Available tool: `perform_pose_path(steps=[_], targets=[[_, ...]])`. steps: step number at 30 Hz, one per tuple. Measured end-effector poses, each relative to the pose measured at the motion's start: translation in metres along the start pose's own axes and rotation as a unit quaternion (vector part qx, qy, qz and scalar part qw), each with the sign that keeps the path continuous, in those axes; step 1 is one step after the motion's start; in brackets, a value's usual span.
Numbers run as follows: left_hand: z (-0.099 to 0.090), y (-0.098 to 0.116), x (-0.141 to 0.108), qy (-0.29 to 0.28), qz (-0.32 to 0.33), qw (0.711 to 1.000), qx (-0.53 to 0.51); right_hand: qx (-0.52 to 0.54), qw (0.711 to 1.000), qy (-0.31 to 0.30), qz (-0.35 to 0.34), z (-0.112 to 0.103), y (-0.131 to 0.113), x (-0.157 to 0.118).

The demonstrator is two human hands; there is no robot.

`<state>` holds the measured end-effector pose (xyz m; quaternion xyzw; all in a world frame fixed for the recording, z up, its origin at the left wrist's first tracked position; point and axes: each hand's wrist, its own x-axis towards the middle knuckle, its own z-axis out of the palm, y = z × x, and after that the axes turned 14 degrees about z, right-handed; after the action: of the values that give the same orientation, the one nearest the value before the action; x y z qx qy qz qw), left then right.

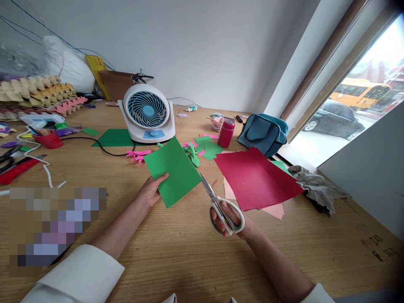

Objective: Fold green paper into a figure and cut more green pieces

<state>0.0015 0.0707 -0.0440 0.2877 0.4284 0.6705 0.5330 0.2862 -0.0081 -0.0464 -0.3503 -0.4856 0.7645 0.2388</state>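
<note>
My left hand (pixel 153 190) pinches a sheet of green paper (pixel 173 170) by its lower left edge, thumb on top, and holds it tilted above the wooden table. In my right hand (pixel 229 216) is a pair of scissors (pixel 217 202) with pale handles, my fingers through the loops. Their blades point up and left, with the tips by the right corner of the green sheet; whether they touch it I cannot tell. Right of the scissors lie red paper sheets (pixel 255 179) on top of pale pink paper (pixel 273 210). Green paper scraps (pixel 211 149) and pink paper strips (pixel 139 156) lie behind.
A white fan (pixel 151 113) stands at the back, its black cord running left. A red jar (pixel 226 133) and a blue bag (pixel 263 132) are at the back right. On the left are a red utility knife (pixel 19 170), a red container (pixel 50 139) and stacked egg trays (pixel 38 97).
</note>
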Motion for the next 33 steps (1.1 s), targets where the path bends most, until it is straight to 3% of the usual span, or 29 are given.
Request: perform_pose_path(steps=[6,19,33], targets=[[-0.001,0.001,0.001,0.001,0.001,1.0,-0.002,-0.017,1.0,0.016,0.015,0.004,-0.005,-0.005],[0.004,-0.001,-0.007,-0.019,-0.001,1.0,0.017,0.001,1.0,-0.017,0.023,0.004,-0.001,-0.001],[0.009,-0.002,-0.015,-0.024,0.002,0.999,0.029,0.046,0.999,-0.001,-0.007,0.012,-0.003,0.001]])
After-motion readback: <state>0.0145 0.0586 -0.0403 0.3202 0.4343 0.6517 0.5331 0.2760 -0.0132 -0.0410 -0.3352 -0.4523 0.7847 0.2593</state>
